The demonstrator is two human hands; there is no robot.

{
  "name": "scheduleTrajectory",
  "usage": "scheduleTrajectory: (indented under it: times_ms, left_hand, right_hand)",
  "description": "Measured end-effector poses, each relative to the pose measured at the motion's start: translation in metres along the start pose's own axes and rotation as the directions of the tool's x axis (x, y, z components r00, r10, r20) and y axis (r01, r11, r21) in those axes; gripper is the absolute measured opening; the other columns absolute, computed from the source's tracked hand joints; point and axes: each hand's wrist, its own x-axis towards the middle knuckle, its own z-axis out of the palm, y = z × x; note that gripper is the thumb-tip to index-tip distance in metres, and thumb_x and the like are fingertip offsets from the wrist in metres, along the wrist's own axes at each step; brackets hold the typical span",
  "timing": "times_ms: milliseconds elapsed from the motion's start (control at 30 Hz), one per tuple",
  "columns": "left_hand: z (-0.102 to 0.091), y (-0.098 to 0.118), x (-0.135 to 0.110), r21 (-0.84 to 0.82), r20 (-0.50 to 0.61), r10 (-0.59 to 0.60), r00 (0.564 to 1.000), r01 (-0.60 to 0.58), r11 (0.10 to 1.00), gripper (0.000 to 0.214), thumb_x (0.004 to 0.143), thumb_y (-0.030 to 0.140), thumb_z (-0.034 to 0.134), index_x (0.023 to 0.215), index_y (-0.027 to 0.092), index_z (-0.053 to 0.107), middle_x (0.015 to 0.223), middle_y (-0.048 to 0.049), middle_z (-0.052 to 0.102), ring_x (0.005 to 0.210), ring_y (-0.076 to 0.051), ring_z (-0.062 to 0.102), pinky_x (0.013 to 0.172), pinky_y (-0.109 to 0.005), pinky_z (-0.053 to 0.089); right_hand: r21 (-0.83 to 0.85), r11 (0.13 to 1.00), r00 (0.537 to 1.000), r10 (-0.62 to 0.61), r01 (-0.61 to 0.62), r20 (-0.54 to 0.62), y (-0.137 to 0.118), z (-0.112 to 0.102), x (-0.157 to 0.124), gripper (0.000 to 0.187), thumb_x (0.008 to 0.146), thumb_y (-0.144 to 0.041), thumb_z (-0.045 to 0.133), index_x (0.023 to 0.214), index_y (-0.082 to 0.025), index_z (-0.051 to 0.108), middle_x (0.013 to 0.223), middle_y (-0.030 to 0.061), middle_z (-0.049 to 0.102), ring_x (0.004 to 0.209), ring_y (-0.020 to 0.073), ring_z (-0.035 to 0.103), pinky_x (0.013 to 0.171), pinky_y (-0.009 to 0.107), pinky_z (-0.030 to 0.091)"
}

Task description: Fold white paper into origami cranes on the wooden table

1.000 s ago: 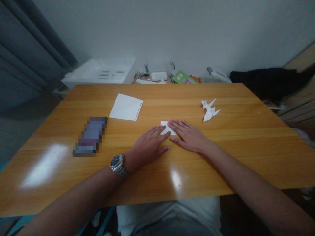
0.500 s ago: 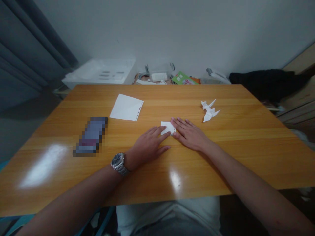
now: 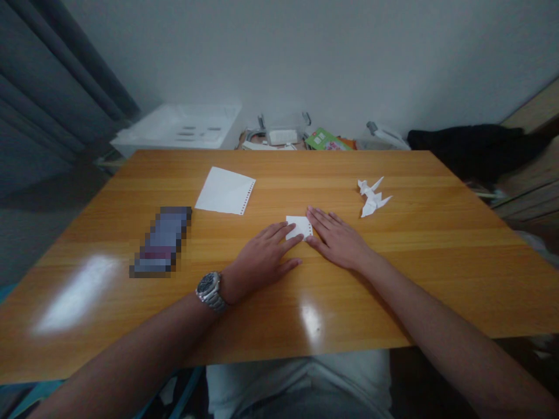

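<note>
A small folded piece of white paper with punched holes along its right edge lies flat on the wooden table. My left hand, below a wrist watch, rests with fingers stretched out, its fingertips on the paper's left and lower part. My right hand lies flat at the paper's right edge, fingers extended and the thumb by its lower right corner. Whether the right fingertips overlap the edge is hard to tell. Neither hand grips anything.
A larger white sheet with a perforated edge lies at the back left. A blurred-out phone-like object is nearer on the left. At the right sits a white folded-paper figure. Beyond the table are a white tray and a green packet.
My right hand has slid slightly, its fingertips moving a little right and away from me, uncovering more of the paper's holed edge. My left hand stays in place.
</note>
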Motion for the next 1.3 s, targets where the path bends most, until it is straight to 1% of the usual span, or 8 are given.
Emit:
scheduleTrajectory:
  times_ms: [100, 300, 433, 533, 733, 967, 1167, 1300]
  left_hand:
    - [-0.001, 0.001, -0.001, 0.003, 0.008, -0.003, 1.0, 0.003, 1.0, 0.057, 0.103, 0.052, 0.046, 0.15, 0.021, 0.048, 0.159, -0.0133, 0.042, 0.145, -0.03, 0.043, 0.122, -0.046, 0.034]
    - [0.0, 0.002, -0.003, 0.003, -0.011, -0.006, 1.0, 0.006, 1.0, 0.056, 0.103, 0.051, 0.047, 0.15, 0.021, 0.046, 0.156, -0.0153, 0.044, 0.144, -0.029, 0.044, 0.12, -0.046, 0.036]
    - [-0.002, 0.004, -0.003, 0.0, -0.012, -0.017, 1.0, 0.017, 1.0, 0.055, 0.102, 0.05, 0.05, 0.149, 0.021, 0.047, 0.155, -0.016, 0.044, 0.142, -0.03, 0.046, 0.118, -0.046, 0.039]
    - [-0.003, 0.005, -0.002, -0.008, -0.01, -0.016, 1.0, 0.016, 1.0, 0.056, 0.102, 0.051, 0.049, 0.149, 0.021, 0.047, 0.154, -0.0155, 0.045, 0.141, -0.03, 0.047, 0.119, -0.047, 0.038]
    - [0.0, 0.003, -0.003, -0.003, -0.013, -0.013, 1.0, 0.012, 1.0, 0.059, 0.101, 0.053, 0.051, 0.149, 0.019, 0.047, 0.156, -0.0166, 0.044, 0.144, -0.03, 0.044, 0.121, -0.047, 0.034]
    - [0.001, 0.003, -0.002, 0.005, -0.012, -0.004, 1.0, 0.004, 1.0, 0.059, 0.102, 0.051, 0.049, 0.151, 0.019, 0.046, 0.157, -0.0166, 0.043, 0.145, -0.029, 0.042, 0.123, -0.046, 0.031]
    - [-0.002, -0.002, 0.006, 0.037, -0.029, 0.01, 1.0, -0.009, 0.999, 0.049, 0.104, 0.05, 0.045, 0.143, 0.022, 0.055, 0.147, -0.0146, 0.054, 0.135, -0.03, 0.052, 0.118, -0.051, 0.034]
    - [-0.003, -0.008, 0.011, 0.036, -0.063, 0.008, 0.998, -0.005, 0.999, 0.041, 0.105, 0.044, 0.047, 0.137, 0.023, 0.06, 0.136, -0.0106, 0.061, 0.122, -0.027, 0.058, 0.109, -0.046, 0.043]
  right_hand:
    - [-0.002, 1.0, 1.0, 0.0, 0.0, -0.004, 0.0, 0.0, 0.0, 0.07, 0.106, -0.054, 0.029, 0.164, -0.016, 0.022, 0.168, 0.0119, 0.026, 0.156, 0.0238, 0.025, 0.127, 0.048, 0.023]
    - [0.0, 0.997, 0.997, -0.076, 0.076, -0.011, -0.003, -0.005, 0.001, 0.065, 0.106, -0.055, 0.028, 0.164, -0.025, 0.021, 0.169, 0.0056, 0.024, 0.156, 0.0242, 0.022, 0.127, 0.052, 0.02]
    - [0.025, 0.989, 0.989, -0.143, 0.142, 0.036, -0.007, -0.004, 0.002, 0.066, 0.106, -0.056, 0.027, 0.163, -0.022, 0.025, 0.168, 0.0054, 0.027, 0.156, 0.0231, 0.023, 0.128, 0.05, 0.019]
    - [0.042, 0.991, 0.99, -0.129, 0.127, 0.054, -0.008, -0.002, 0.002, 0.067, 0.106, -0.057, 0.027, 0.163, -0.021, 0.026, 0.168, 0.0058, 0.028, 0.156, 0.0235, 0.024, 0.127, 0.051, 0.02]
    - [0.065, 0.992, 0.993, -0.11, 0.108, 0.041, -0.007, -0.002, 0.001, 0.065, 0.106, -0.056, 0.027, 0.163, -0.026, 0.023, 0.167, 0.005, 0.028, 0.156, 0.0233, 0.024, 0.127, 0.052, 0.021]
    - [0.029, 0.999, 0.999, -0.039, 0.038, 0.023, 0.002, 0.0, 0.0, 0.066, 0.107, -0.054, 0.025, 0.164, -0.021, 0.022, 0.168, 0.0085, 0.027, 0.156, 0.0236, 0.024, 0.127, 0.051, 0.02]
    - [0.039, 0.998, 0.998, -0.052, 0.051, 0.025, 0.002, 0.001, 0.001, 0.067, 0.106, -0.055, 0.028, 0.163, -0.021, 0.023, 0.168, 0.0087, 0.026, 0.156, 0.0245, 0.023, 0.127, 0.052, 0.02]
    - [0.048, 0.997, 0.998, -0.059, 0.059, 0.013, 0.003, 0.002, 0.0, 0.067, 0.106, -0.055, 0.029, 0.164, -0.021, 0.022, 0.168, 0.0089, 0.027, 0.156, 0.0251, 0.024, 0.127, 0.053, 0.019]
